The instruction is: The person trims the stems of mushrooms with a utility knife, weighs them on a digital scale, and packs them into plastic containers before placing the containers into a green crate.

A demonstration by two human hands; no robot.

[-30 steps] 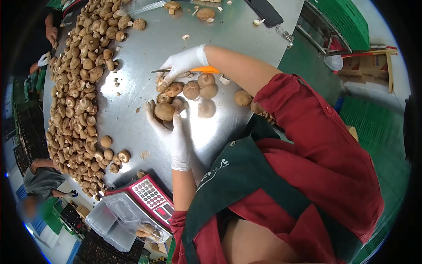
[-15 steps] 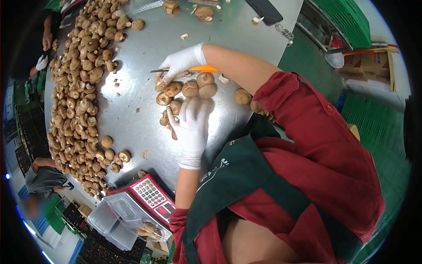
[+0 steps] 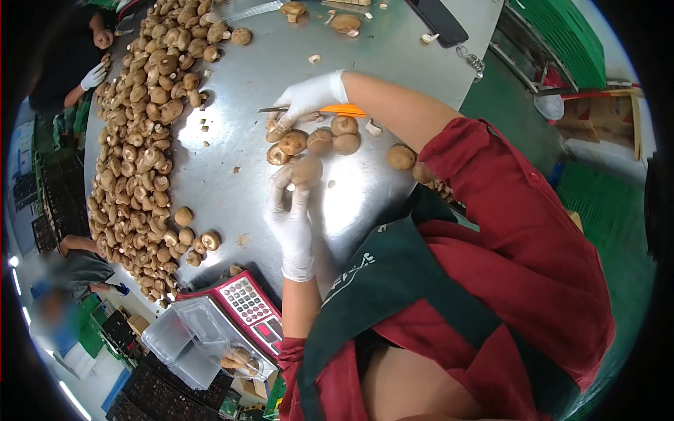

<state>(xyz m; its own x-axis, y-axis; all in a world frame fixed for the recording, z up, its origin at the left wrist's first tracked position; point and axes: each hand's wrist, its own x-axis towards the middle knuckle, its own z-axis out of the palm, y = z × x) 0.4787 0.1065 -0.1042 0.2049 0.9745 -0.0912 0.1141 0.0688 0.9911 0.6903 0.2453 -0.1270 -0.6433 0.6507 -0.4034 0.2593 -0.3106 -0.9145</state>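
My left hand (image 3: pixel 289 228), in a white glove, is closed on a brown shiitake mushroom (image 3: pixel 307 170), its cap held at the fingertips. My right hand (image 3: pixel 306 98), gloved too, grips a knife (image 3: pixel 342 110) with an orange handle; the thin blade sticks out past the fingers to the left. Beneath the right fingers is a mushroom (image 3: pixel 275 132), partly covered. Between the two hands several more lie in a cluster on the metal table, among them a wrinkled brown cap (image 3: pixel 293 142) and a rounder one (image 3: pixel 345 125).
A long heap of shiitake (image 3: pixel 140 147) runs down the table's left side. A red scale (image 3: pixel 247 309) and clear plastic boxes (image 3: pixel 184 340) stand at the lower left. A black phone (image 3: pixel 439 22) lies at the top. Two other people (image 3: pixel 70 63) (image 3: pixel 84 270) are beyond the heap.
My left hand has gone from lying spread over the mushrooms to pinching one. The small ones beside its fingers no longer show. My right hand keeps the knife; the whole view has shifted slightly.
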